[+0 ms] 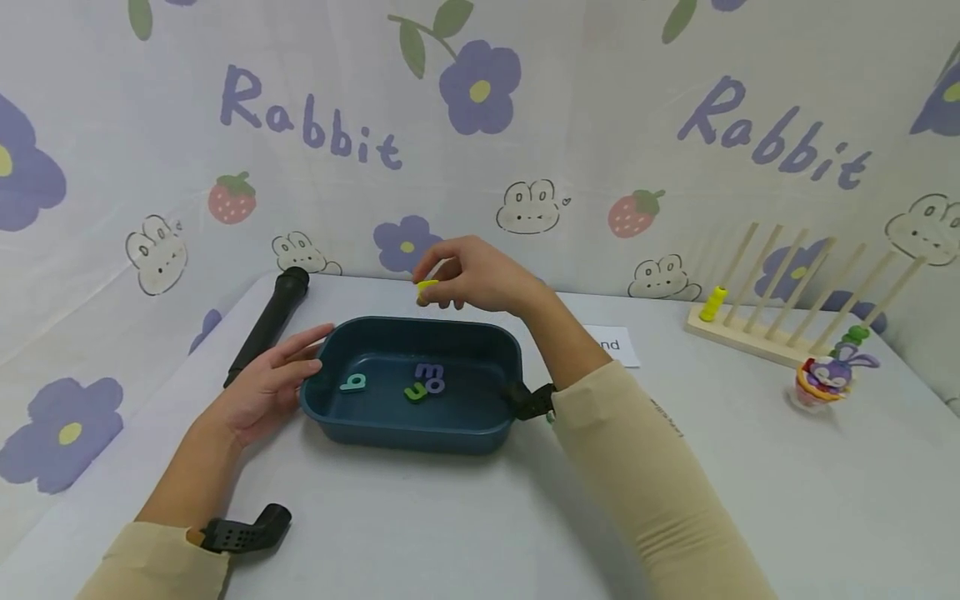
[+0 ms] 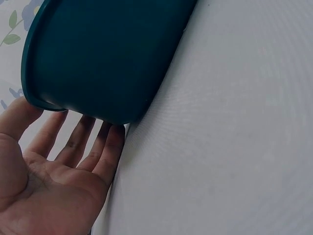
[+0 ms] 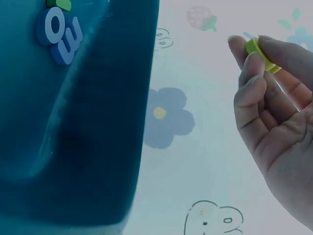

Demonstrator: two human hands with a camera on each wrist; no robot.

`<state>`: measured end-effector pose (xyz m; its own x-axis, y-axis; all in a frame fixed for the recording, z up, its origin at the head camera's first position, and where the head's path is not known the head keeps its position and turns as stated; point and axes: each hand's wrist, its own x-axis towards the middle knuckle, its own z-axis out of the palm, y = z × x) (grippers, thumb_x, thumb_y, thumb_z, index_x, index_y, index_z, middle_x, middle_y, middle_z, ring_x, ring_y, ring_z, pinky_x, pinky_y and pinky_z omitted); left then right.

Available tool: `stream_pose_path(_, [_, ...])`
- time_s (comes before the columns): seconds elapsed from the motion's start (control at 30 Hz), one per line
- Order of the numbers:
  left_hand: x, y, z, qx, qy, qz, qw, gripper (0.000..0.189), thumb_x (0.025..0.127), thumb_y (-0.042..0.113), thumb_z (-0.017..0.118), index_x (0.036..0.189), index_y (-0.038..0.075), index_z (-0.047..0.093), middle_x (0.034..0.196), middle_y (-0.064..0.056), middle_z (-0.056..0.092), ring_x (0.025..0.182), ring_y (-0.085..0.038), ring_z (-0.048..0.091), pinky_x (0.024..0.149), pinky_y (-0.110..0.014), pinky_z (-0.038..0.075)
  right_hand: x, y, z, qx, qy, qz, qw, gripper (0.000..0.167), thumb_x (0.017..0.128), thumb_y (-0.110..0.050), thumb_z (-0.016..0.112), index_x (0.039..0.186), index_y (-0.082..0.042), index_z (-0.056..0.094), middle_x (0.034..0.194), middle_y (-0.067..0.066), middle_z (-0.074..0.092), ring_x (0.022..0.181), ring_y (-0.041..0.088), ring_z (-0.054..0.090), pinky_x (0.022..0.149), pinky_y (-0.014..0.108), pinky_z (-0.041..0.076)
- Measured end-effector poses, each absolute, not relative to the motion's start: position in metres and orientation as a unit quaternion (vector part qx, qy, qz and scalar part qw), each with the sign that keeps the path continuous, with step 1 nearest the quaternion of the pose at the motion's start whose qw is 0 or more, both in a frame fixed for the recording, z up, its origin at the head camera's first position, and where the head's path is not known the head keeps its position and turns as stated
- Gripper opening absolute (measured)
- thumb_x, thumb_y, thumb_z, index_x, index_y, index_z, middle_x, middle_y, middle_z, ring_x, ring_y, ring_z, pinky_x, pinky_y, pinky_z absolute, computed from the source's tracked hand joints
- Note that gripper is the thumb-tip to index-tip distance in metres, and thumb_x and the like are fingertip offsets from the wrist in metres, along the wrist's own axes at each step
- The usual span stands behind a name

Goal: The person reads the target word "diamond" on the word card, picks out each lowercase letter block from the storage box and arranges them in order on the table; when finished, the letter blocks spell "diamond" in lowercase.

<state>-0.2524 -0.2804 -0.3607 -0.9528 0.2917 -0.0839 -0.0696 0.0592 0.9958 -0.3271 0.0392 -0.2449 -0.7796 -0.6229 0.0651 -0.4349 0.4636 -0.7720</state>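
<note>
My right hand is above the far rim of a dark teal plastic tub. Between its thumb and fingers it pinches a small yellow piece, whose shape the fingers partly cover. My left hand touches the tub's left end; in the left wrist view, its outstretched fingers rest against the end wall. On the tub's floor lie a teal letter at the left, and near the middle a purple m, a purple o and a green letter.
A black microphone lies beyond my left hand. Behind my right forearm is a white card, partly hidden, ending in "nd". At the right stand a wooden peg rack with yellow and green beads and a purple rabbit toy in a cup.
</note>
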Motion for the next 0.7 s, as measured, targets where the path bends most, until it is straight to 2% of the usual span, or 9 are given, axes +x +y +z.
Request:
stream_pose_path(0.2, [-0.255,-0.283,-0.363,0.083,0.710,0.686,0.136,0.062,0.107,0.024,0.057,0.164,0.020,0.032,0.172,-0.016,0.019,0.142,-0.021,0.043,0.098,-0.019,0.052,-0.321,0.048,-0.244,-0.308,0.822,-0.461,0.125,0.021,0.095,-0.012,0.072,0.115,-0.008,0.067,0.107,0.014,0.070,0.090,0.035,0.071,0.083,0.041,0.062])
stream_pose_path(0.3, [-0.256,-0.283,-0.365,0.091,0.705,0.689,0.139,0.061,0.108,0.022,0.056,0.164,0.019,0.031,0.172,-0.016,0.019,0.139,-0.018,0.044,0.099,-0.019,0.052,-0.317,0.055,-0.243,-0.309,0.811,-0.480,0.131,0.021,0.095,-0.010,0.071,0.117,-0.008,0.069,0.109,0.015,0.070,0.093,0.038,0.072,0.085,0.041,0.062])
stream_pose_path(0.5, [-0.256,-0.285,-0.365,0.093,0.706,0.688,0.141,0.061,0.108,0.023,0.056,0.164,0.020,0.032,0.172,-0.017,0.018,0.135,-0.014,0.048,0.099,-0.020,0.052,-0.307,0.068,-0.243,-0.295,0.812,-0.487,0.127,0.029,0.093,-0.007,0.072,0.122,-0.007,0.070,0.114,0.014,0.070,0.095,0.029,0.074,0.089,0.037,0.061])
stream_pose_path(0.7, [-0.256,-0.285,-0.365,0.095,0.702,0.691,0.144,0.061,0.108,0.023,0.055,0.164,0.020,0.031,0.172,-0.017,0.017,0.133,-0.010,0.051,0.099,-0.020,0.052,-0.298,0.086,-0.243,-0.252,0.838,-0.476,0.090,0.036,0.090,-0.009,0.077,0.125,-0.013,0.070,0.116,0.010,0.067,0.102,0.022,0.074,0.097,0.041,0.057])
